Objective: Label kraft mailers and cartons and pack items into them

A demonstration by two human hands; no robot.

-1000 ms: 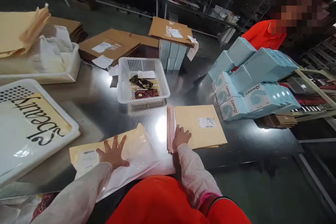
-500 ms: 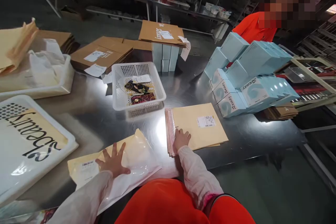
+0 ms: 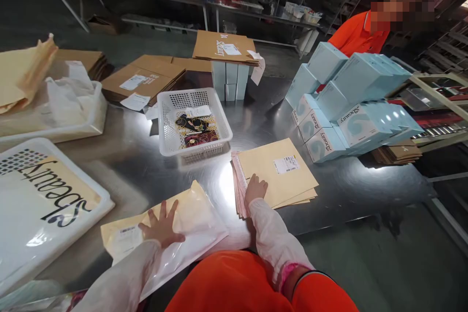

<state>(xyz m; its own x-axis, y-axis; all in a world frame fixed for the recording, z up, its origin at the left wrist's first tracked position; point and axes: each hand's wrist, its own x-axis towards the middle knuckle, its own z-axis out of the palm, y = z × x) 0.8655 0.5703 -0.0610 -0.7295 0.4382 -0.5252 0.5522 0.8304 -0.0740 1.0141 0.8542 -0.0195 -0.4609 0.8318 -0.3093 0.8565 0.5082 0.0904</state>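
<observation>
My left hand (image 3: 163,226) lies flat with fingers spread on a clear plastic bag that holds a yellow padded envelope (image 3: 193,204) with a barcode label. Right of it, a stack of padded envelopes (image 3: 288,180) rests on the table, their pink bubble-lined openings facing left. The top one bears a white label (image 3: 286,165). My right hand (image 3: 256,189) grips the near left part of this top envelope with curled fingers; the thumb is mostly hidden.
A white basket (image 3: 164,131) holds patterned items beyond my hands. Light-blue boxes (image 3: 361,80) are piled at right, with a co-worker in orange (image 3: 360,34) behind. Flattened cartons (image 3: 146,70) lie at the back. White trays (image 3: 104,200) stand at left on the metal table (image 3: 131,165).
The top envelope has turned slightly under my right hand, and more of the lower envelopes' edges shows at the near right. My right fingers have curled in. My left hand stays on the bag.
</observation>
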